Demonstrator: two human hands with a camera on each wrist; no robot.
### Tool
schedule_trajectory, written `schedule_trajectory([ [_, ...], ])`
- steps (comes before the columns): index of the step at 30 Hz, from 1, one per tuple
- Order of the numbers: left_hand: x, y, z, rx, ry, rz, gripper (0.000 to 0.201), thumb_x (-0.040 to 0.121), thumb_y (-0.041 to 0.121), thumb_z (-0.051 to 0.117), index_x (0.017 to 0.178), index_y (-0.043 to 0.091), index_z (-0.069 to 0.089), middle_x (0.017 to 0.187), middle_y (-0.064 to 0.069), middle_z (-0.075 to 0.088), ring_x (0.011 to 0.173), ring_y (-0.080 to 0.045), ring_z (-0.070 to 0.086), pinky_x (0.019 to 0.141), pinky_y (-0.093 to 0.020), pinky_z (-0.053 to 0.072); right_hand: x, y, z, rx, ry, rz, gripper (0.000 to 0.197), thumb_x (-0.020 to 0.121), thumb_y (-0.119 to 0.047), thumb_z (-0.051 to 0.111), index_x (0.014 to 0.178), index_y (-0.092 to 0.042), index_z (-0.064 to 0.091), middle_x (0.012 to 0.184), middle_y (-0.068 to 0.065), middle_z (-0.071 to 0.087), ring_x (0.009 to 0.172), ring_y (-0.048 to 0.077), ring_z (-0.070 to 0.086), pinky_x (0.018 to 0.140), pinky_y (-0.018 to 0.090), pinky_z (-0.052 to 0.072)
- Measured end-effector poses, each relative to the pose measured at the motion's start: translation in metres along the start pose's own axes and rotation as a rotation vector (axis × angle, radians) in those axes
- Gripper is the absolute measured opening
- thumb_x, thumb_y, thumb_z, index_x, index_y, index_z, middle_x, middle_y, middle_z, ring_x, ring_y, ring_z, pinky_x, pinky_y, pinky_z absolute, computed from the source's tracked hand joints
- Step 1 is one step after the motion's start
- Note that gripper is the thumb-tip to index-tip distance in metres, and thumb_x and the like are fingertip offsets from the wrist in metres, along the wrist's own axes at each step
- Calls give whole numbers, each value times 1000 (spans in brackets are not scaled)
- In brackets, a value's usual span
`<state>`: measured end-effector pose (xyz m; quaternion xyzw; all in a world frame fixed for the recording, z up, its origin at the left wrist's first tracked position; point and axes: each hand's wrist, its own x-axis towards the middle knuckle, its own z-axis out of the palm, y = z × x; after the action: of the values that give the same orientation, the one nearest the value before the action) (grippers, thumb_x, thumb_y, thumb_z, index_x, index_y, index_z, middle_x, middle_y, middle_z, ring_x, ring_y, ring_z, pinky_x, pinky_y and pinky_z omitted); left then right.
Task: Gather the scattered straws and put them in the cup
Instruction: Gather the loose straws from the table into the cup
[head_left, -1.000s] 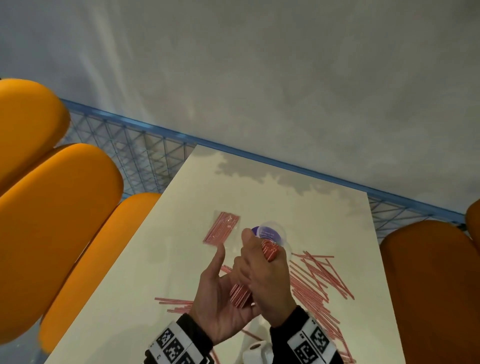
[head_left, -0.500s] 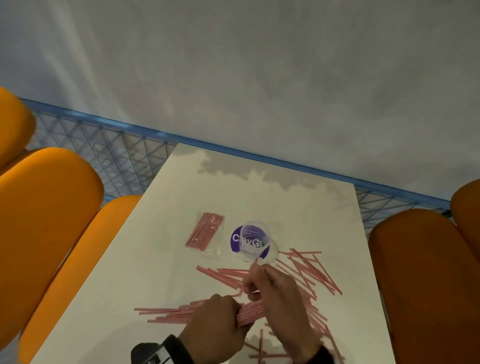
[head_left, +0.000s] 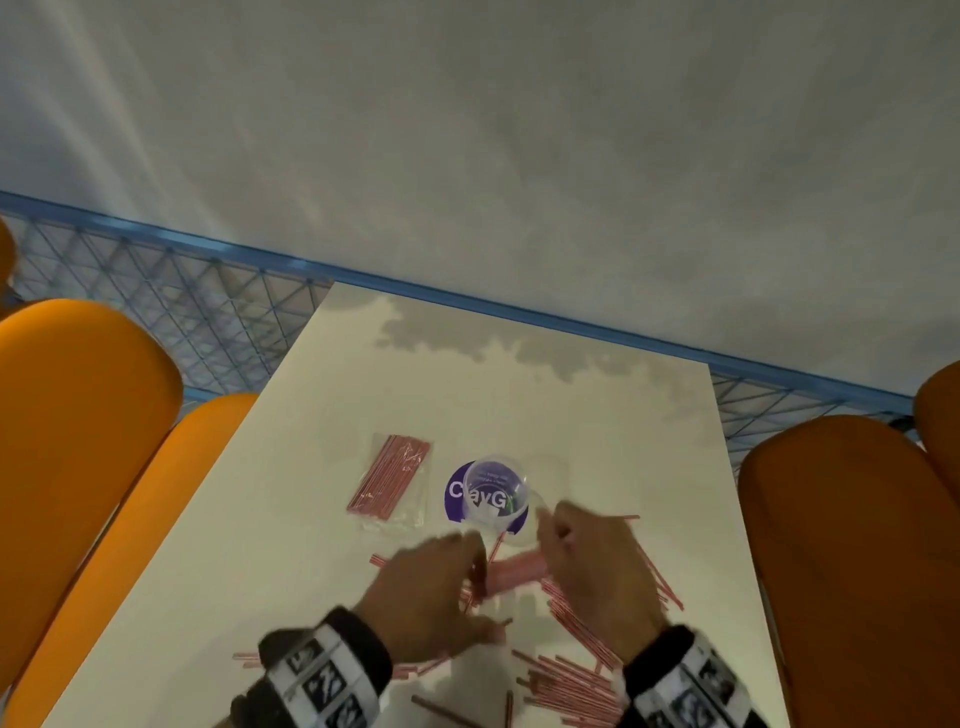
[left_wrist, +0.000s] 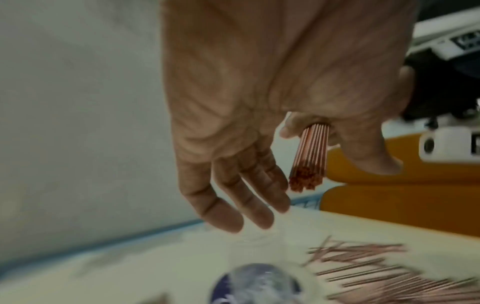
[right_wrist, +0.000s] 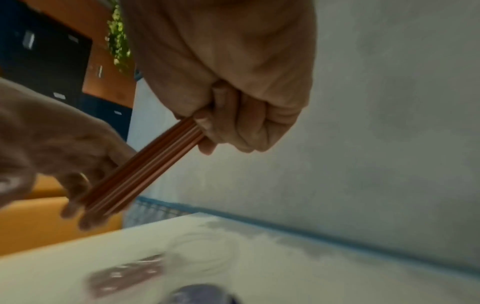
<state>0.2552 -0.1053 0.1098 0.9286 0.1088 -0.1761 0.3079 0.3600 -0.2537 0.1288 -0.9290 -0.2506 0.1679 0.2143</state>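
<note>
My right hand (right_wrist: 233, 98) grips a bundle of straws (right_wrist: 140, 166); my left hand (left_wrist: 259, 102) is open, its fingers (right_wrist: 75, 185) touching the bundle's end. The cup (head_left: 496, 493) looks empty. Many straws (head_left: 566, 680) lie scattered on the table (head_left: 291, 519), so most work remains.

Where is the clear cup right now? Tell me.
In the head view the clear cup stands mid-table on a purple sticker, right of the bagged straws and just beyond both hands.
</note>
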Motion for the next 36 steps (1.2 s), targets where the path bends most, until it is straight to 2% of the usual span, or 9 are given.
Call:
schedule_trajectory([
  [4,67,-21,-16,114,233,-21,85,68,53,77,135,22,35,135,0,46,119,-22,48,100,-43,42,68,10,-12,-191,276,-78,38,100,-39,37,69,-18,45,53,-6,47,50,22,52,48,30,39],
  [8,122,-18,-3,101,94,-77,118,63,53,82,151,20,11,156,-3,22,139,-28,31,111,-53,27,104,5,22,-484,153,-174,32,102,-33,31,91,-15,55,77,1,65,69,29,64,54,30,34],
  [14,140,-26,8,81,94,-83,86,64,48,81,133,16,40,130,-2,47,114,-25,53,93,-44,48,116,9,46,-595,-25,-226,17,98,-24,39,106,-13,50,96,5,66,84,29,64,59,32,37],
  [21,117,-28,1,18,131,-83,107,70,53,77,150,16,15,156,-4,26,138,-27,34,111,-53,31,73,11,20,-380,132,-89,11,97,-20,40,95,-16,49,81,0,52,66,22,49,57,32,38],
  [24,76,-54,1,-60,328,-27,58,84,41,68,133,18,46,129,-4,53,115,-23,55,96,-43,47,23,23,50,-318,-145,-138,11,96,-21,42,87,-20,47,84,-1,57,72,20,56,61,33,46],
  [27,22,-95,17,60,203,-98,26,89,34,62,115,28,60,108,6,59,103,-17,59,83,-30,47,11,41,98,-371,-361,-289,24,92,-7,44,112,-16,54,115,7,58,103,28,55,82,37,48],
  [30,-24,-137,52,226,15,-214,42,88,43,58,129,36,51,124,10,54,114,-14,50,91,-31,41,39,57,127,-486,-309,-389,42,87,3,48,128,-10,48,133,12,47,114,30,49,89,41,50],
  [33,-55,-166,77,193,63,-254,49,81,48,65,128,42,53,128,17,52,114,-12,50,89,-32,41,62,59,131,-495,-293,-445,33,89,3,50,117,-13,56,127,10,51,106,29,52,79,39,53],
  [36,-69,-181,94,213,127,-233,48,64,42,81,109,44,63,113,15,63,97,-17,61,72,-37,50,68,61,135,-511,-341,-474,20,89,-2,55,105,-12,61,112,7,56,102,26,53,78,37,50],
])
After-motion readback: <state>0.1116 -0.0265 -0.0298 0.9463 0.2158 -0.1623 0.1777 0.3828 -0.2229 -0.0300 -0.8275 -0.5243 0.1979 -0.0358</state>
